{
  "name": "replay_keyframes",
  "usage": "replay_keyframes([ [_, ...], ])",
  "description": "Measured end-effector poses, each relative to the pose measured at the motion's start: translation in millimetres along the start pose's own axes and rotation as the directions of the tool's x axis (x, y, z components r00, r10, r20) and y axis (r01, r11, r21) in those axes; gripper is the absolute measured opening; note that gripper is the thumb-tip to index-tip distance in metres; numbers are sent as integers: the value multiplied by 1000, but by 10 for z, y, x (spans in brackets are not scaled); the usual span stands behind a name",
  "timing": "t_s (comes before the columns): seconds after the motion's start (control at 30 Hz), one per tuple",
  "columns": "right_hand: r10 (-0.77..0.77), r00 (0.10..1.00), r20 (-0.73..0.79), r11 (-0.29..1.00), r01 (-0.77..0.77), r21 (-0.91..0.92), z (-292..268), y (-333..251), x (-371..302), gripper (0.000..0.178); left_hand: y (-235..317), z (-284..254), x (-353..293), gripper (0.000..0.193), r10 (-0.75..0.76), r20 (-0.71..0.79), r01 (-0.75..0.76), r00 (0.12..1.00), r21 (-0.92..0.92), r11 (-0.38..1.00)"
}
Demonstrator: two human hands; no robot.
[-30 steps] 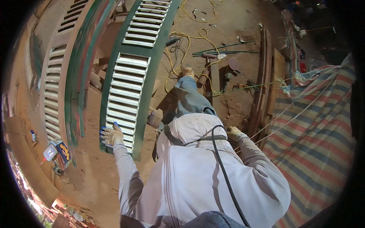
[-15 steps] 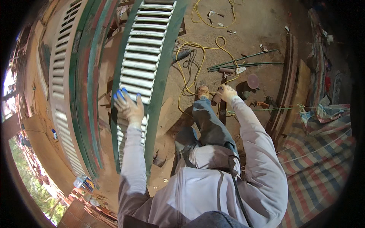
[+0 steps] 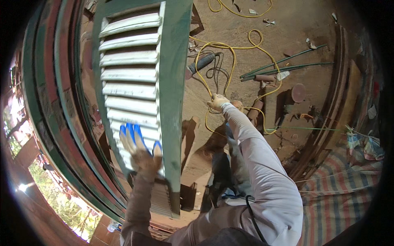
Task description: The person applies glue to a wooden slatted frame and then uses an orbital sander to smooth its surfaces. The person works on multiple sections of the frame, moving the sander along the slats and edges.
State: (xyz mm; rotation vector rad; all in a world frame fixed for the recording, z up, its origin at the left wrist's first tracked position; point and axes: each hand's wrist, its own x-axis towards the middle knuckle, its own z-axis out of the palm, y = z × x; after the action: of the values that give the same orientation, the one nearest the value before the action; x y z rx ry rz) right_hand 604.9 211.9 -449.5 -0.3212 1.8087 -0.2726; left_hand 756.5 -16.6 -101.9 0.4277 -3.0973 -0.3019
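Observation:
My left hand [image 3: 139,149], in a pale glove with blue fingertips, lies spread on the white slats [image 3: 129,91] of a louvred shutter with a green frame [image 3: 174,65]. Its fingers point away from me and hold nothing. Stretched forward, my right hand [image 3: 218,101] is over a yellow cord [image 3: 234,61] looped on the ground. Its fingers are loosely bent and somewhat apart, with no object visible in them; part of the cord is hidden beneath. Beyond that hand lies a dark-bodied power tool [image 3: 204,61] with a dark cable.
Long green and reddish boards [image 3: 61,82] stand along the left. Thin green rods [image 3: 287,65], brown cylinders [image 3: 254,112] and a round pinkish disc [image 3: 298,93] lie to the right. A striped sheet [image 3: 332,197] covers the near right, beside long planks [image 3: 336,94].
My right hand has moved left to the yellow cord. The view has shifted closer to the shutter; my left hand remains spread on its slats.

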Motion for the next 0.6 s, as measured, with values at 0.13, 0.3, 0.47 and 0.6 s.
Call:
replay_keyframes([
  [0.13,-75,996,-53,994,70,-80,123,-456,836,77,-276,84,-434,96,-150,85,153,985,-30,988],
  [0.3,-261,950,-173,916,187,-356,166,-968,1849,94,-120,-35,-316,87,-146,70,149,987,-37,988],
  [0.47,-376,913,-160,777,216,-591,452,-1342,2699,73,-270,141,-152,86,-139,130,129,982,83,988],
  [0.6,-403,913,-61,697,263,-667,563,-1475,2844,53,-274,151,-172,85,-161,145,142,976,135,981],
])
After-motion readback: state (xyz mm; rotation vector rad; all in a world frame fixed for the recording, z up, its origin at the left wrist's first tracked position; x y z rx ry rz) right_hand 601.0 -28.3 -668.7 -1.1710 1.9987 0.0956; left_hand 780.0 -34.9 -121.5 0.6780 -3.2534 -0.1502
